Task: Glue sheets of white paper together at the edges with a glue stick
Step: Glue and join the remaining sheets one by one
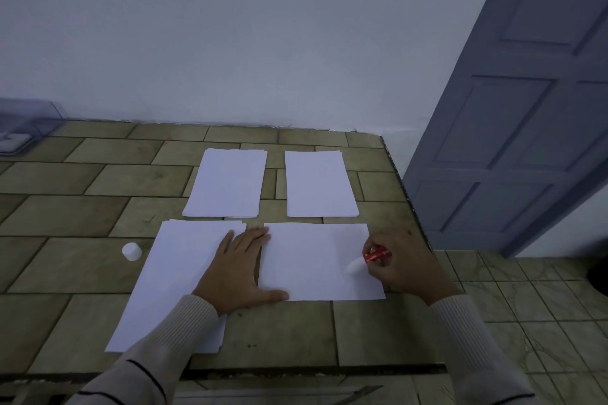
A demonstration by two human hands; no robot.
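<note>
Two paper stacks (227, 182) behind | cap (132, 251) left | left hand (238, 270) spread, pressing sheet (312, 260) | right hand (404, 261) grips glue stick (376, 254)

Left hand (241, 268) lies flat and splayed; right hand (403, 260) is curled, pinching.

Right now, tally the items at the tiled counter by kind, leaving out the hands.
White paper stacks or sheets: 4 (far-left stack, far-right stack, near-left stack, near-right sheet)
Glue stick, held in the right hand: 1
White cap: 1
Clear plastic box: 1
Total: 7
</note>
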